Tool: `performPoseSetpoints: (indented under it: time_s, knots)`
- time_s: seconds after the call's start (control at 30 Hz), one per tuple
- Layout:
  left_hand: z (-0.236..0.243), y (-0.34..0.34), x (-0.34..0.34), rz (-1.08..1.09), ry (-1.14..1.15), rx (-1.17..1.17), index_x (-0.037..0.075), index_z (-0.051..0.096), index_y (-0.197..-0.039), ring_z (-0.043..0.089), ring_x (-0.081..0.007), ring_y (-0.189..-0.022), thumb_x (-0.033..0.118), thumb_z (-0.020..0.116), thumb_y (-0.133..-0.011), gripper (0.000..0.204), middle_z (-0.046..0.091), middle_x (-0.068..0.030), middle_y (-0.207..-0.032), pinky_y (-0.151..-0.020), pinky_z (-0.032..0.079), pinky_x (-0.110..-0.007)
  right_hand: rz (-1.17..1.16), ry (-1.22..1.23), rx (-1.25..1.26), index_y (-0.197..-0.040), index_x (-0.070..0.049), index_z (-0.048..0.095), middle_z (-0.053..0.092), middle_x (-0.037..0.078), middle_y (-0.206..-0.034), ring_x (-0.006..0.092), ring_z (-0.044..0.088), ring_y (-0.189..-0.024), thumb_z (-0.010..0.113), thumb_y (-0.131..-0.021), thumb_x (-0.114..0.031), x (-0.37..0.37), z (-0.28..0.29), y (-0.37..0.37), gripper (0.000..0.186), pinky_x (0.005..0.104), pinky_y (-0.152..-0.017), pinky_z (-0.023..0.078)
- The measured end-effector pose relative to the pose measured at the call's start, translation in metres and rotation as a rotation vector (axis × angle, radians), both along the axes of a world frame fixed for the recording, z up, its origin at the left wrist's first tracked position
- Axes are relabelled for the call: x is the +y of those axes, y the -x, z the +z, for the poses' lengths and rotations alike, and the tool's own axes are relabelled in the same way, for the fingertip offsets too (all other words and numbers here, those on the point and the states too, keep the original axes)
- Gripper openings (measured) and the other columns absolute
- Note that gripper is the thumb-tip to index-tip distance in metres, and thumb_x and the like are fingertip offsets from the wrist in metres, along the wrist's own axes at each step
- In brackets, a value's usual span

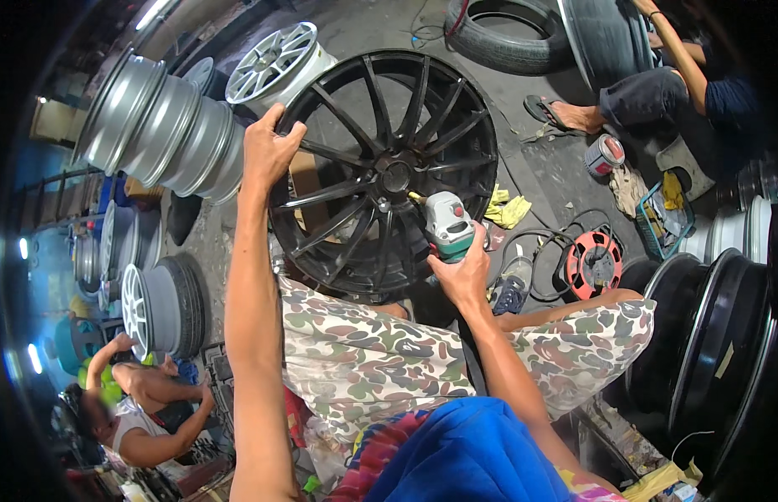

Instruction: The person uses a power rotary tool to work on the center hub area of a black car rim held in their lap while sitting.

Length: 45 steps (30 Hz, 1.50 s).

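Note:
A large black multi-spoke wheel rim [395, 176] stands tilted in front of my knees. My left hand [270, 149] grips its outer edge at the upper left, thumb on the near side; the fingers' far ends are hidden behind the edge. Wrapped round the green body of a grey-headed angle grinder [449, 219] is my right hand [462, 263]. A small yellowish tip on the grinder points at the rim's hub, close to the spoke roots. Whether the tip touches the metal I cannot tell.
Stacked silver rims [159, 125] stand to the left, beside a white-spoked rim [272, 63]. A tyre [510, 38] lies at the back. At right are a red cable reel [594, 264], a can [605, 156], a teal basket [663, 219] and dark rims [698, 351]. Two other people sit nearby.

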<state>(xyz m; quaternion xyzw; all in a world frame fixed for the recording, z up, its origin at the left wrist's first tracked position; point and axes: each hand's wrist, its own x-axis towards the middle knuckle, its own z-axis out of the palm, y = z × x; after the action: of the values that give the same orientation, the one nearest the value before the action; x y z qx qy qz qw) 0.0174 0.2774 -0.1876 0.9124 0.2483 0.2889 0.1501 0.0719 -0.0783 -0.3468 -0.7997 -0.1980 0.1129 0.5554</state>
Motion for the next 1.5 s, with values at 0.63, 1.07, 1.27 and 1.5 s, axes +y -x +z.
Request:
performPoseSetpoints:
  time_s: [0.63,1.07,1.27,1.5]
  knots:
    - [0.000,-0.002,0.004,0.013,-0.018,0.016,0.001,0.066,-0.097,0.065,-0.0387,-0.064,0.028,0.073,-0.086,0.031,0.064,-0.0232,-0.071,-0.067,0.053,-0.044,-0.043,-0.013,0.055,-0.139,0.000,0.049,0.077,0.026,-0.111,0.0385,0.078,-0.100,0.090,-0.072,-0.019,-0.015,0.005,-0.008,0.081,0.0478,-0.088,0.059]
    - [-0.002,0.004,0.006,0.025,-0.018,-0.008,0.001,0.067,-0.098,0.059,-0.0298,-0.058,0.027,0.074,-0.086,0.030,0.060,-0.0212,-0.069,-0.064,0.050,-0.040,-0.032,-0.036,0.115,-0.138,-0.003,0.048,0.077,0.022,-0.105,0.0361,0.078,-0.096,0.089,-0.075,-0.018,-0.009,-0.009,0.006,0.077,0.0456,-0.086,0.060]
    - [0.001,0.003,0.004,0.029,-0.001,0.021,0.000,0.068,-0.101,0.056,-0.0233,-0.058,0.024,0.074,-0.087,0.029,0.061,-0.0190,-0.071,-0.063,0.049,-0.037,-0.059,-0.060,0.138,-0.141,-0.003,0.046,0.077,0.023,-0.106,0.0365,0.078,-0.097,0.089,-0.075,-0.018,-0.010,-0.004,0.006,0.080,0.0453,-0.086,0.060]
    - [0.004,0.001,0.002,0.000,-0.009,0.005,-0.001,0.068,-0.102,0.057,-0.0222,-0.059,0.022,0.073,-0.088,0.027,0.063,-0.0187,-0.073,-0.063,0.049,-0.037,-0.064,-0.056,0.182,-0.141,-0.003,0.048,0.076,0.023,-0.112,0.0370,0.076,-0.102,0.091,-0.073,-0.022,-0.009,-0.009,0.005,0.083,0.0456,-0.092,0.059]
